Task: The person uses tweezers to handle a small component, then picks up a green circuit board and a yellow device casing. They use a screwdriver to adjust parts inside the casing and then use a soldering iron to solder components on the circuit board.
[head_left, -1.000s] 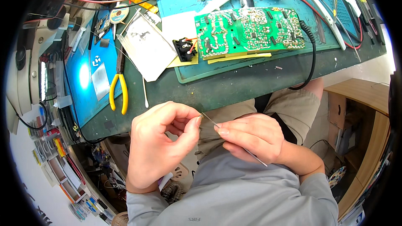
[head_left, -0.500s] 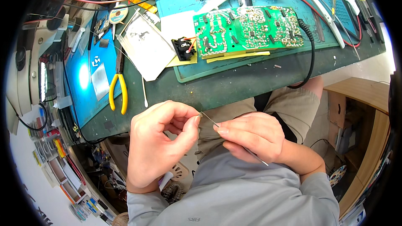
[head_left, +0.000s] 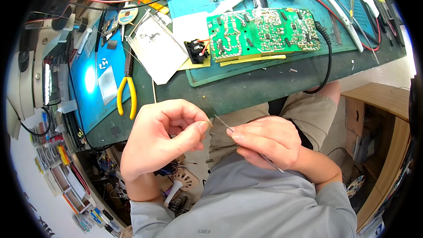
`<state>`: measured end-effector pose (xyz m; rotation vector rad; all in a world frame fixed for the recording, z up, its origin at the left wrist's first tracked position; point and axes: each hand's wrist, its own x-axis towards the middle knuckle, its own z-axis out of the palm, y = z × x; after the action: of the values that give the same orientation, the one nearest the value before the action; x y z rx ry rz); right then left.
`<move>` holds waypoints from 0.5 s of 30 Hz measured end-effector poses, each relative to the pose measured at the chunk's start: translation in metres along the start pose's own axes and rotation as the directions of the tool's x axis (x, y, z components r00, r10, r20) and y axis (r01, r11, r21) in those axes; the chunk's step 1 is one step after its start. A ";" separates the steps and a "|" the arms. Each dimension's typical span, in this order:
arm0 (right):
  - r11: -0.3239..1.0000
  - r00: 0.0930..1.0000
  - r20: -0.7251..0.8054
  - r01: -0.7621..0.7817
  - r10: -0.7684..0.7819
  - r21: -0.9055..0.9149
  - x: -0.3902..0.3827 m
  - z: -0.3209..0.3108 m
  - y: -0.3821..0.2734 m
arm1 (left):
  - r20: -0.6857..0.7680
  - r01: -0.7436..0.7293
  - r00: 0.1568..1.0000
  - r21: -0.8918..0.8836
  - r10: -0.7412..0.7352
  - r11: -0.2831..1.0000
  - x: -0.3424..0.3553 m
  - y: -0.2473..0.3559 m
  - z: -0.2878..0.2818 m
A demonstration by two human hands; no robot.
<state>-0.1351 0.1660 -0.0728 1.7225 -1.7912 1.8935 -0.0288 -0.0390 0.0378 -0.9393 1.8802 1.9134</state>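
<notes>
My left hand is raised just off the bench's front edge. Its thumb and forefinger pinch a tiny piece, mostly hidden by the fingertips and too small to name. To its right, my right hand grips a thin grey metal rod-like tool between thumb and fingers. The tool's slim tip points up and left, a short way from the left fingertips; its other end sticks out below my right hand. Beyond both hands, a green circuit board lies on a blue mat, with a black socket wired to its left side.
Yellow-handled pliers lie at the left of the green bench top, beside a white card and a cotton swab. A white syringe lies behind the board. A black cable loops over the right front edge.
The tool's tip, at the left fingertips before, is now slightly apart from them. My left wrist and forearm have swung left and the hand has turned a little. The view has shifted slightly.
</notes>
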 end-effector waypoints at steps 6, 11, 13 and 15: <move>1.000 1.000 -0.007 0.022 -0.022 0.017 0.000 0.005 0.001 | 0.008 0.036 0.999 -0.013 -0.036 0.999 0.002 0.002 -0.002; 1.000 1.000 -0.014 0.005 -0.005 0.007 -0.001 0.001 0.000 | 0.007 0.038 0.999 -0.033 -0.037 0.999 0.002 0.002 -0.002; 1.000 1.000 -0.016 0.020 -0.020 0.007 0.000 0.002 -0.001 | 0.009 0.034 0.999 -0.036 -0.034 0.999 0.003 0.001 -0.002; 0.999 0.999 -0.022 0.035 -0.035 -0.001 -0.001 0.005 0.001 | 0.012 0.026 1.000 -0.038 -0.025 0.999 0.003 0.001 -0.002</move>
<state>-0.1317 0.1623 -0.0751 1.7143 -1.7426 1.8904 -0.0310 -0.0418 0.0365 -0.9571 1.8226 1.9423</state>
